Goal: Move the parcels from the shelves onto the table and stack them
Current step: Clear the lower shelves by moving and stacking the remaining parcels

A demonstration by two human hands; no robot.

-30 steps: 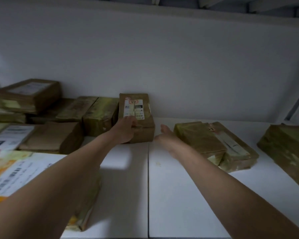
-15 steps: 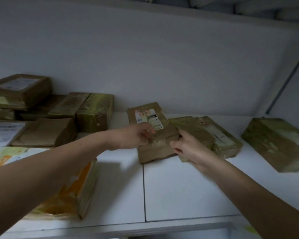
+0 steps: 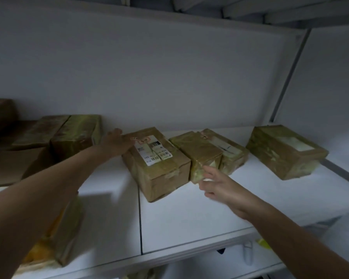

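Head view: a brown cardboard parcel with a white printed label lies askew on the white shelf board. The left hand rests on its far left top corner, fingers extended. The right hand, fingers spread and empty, is just right of its near end, at the adjoining greenish tape-wrapped parcel.

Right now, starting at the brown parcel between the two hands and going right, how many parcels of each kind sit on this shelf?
Brown cardboard parcel with white label: 1
Parcels wrapped in greenish tape: 3
Total: 4
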